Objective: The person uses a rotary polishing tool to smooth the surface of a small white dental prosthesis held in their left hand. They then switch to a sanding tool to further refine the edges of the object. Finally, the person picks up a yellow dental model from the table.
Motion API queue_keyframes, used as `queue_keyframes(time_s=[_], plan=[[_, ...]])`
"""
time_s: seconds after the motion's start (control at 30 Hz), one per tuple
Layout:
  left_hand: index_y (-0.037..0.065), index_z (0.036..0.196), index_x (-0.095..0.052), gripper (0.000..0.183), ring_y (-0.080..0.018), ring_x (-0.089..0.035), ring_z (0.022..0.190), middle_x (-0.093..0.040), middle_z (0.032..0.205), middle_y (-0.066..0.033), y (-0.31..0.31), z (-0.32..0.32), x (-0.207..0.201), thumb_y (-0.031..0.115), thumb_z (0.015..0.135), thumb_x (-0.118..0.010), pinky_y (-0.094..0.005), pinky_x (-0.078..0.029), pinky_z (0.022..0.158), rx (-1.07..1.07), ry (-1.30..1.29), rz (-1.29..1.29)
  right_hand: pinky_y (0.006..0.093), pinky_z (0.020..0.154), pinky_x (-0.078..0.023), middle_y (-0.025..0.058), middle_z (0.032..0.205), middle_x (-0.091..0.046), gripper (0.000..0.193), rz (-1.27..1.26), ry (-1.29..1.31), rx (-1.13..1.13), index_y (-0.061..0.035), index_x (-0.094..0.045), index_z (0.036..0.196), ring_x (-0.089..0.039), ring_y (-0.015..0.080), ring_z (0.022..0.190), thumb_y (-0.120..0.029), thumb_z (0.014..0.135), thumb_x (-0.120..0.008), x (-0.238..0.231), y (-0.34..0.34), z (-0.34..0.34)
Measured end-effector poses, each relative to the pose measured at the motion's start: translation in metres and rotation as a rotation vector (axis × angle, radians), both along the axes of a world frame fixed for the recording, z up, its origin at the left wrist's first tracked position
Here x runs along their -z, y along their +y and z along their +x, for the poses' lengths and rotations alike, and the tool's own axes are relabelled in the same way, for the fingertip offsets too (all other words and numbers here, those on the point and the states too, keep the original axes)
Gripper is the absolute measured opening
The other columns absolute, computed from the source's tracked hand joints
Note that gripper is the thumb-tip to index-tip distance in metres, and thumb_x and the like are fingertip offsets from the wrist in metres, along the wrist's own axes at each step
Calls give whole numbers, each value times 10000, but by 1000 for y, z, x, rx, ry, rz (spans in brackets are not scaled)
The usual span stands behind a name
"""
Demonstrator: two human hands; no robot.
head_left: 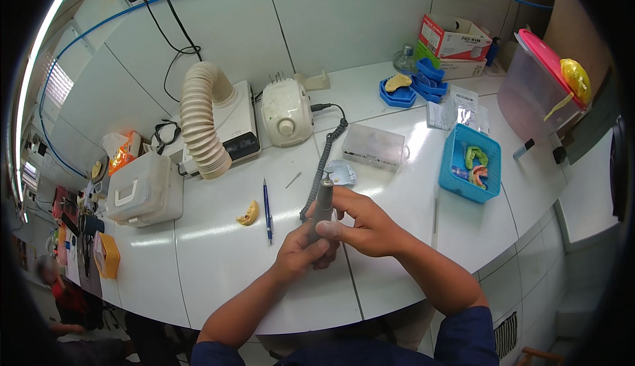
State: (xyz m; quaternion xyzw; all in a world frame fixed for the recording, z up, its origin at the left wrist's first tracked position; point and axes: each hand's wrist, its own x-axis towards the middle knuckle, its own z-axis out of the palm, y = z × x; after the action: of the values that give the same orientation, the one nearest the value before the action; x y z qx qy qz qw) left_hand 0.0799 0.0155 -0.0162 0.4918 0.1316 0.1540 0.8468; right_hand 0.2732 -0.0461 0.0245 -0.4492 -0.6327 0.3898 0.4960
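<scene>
A dark grey rotary handpiece (pixel 324 201) stands nearly upright between my two hands above the near middle of the table, its metal tip pointing up and away. My left hand (pixel 301 253) is closed round its lower body. My right hand (pixel 362 224) grips it from the right, thumb and fingers against the barrel. A coiled grey cord (pixel 326 158) links it toward the white motor unit (pixel 286 111) at the back. Just beyond the tip lies a pale blue dental cast (pixel 342 172). To the left are a blue pen (pixel 267 212), a yellow arch-shaped piece (pixel 248 213) and a small bur (pixel 294 179).
A ribbed suction hose (pixel 198 121) arches beside a white storage case (pixel 145 187). Behind my hands sits a clear plastic box (pixel 374 146). On the right stand a blue basket (pixel 469 186) with dental impressions, blue moulds (pixel 397 96) and a pink-lidded tub (pixel 536 85).
</scene>
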Motion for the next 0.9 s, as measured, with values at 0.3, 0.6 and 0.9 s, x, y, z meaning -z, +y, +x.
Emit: queue_keyframes(time_s=[0.3,0.6,0.9], plan=[[5,1215,-572,381,-193,-591,956,-587,1079,-129,26,-11,-34,254,933,-629,-320,-487,819,-491,-6,1001,371,862,-458,142,1049,-546,347,-95,-9,-38,-23,-557,1243,-568,270,964,-266,995,-554,-18,-10,-1],[-6,1130,-604,232,-176,-629,783,-621,998,-120,21,-33,-55,23,909,-666,-309,-518,701,-653,-92,1020,384,689,-512,109,968,-595,388,87,-385,92,-107,-545,1256,-640,289,797,-209,908,-683,-35,-22,-6],[4,893,-610,108,-170,-530,651,-595,840,-81,42,-55,-41,101,929,-641,-262,-429,581,-542,5,1228,377,626,-524,81,920,-637,309,81,-464,104,-113,-565,1100,-666,272,705,-239,871,-730,-28,-22,-8]])
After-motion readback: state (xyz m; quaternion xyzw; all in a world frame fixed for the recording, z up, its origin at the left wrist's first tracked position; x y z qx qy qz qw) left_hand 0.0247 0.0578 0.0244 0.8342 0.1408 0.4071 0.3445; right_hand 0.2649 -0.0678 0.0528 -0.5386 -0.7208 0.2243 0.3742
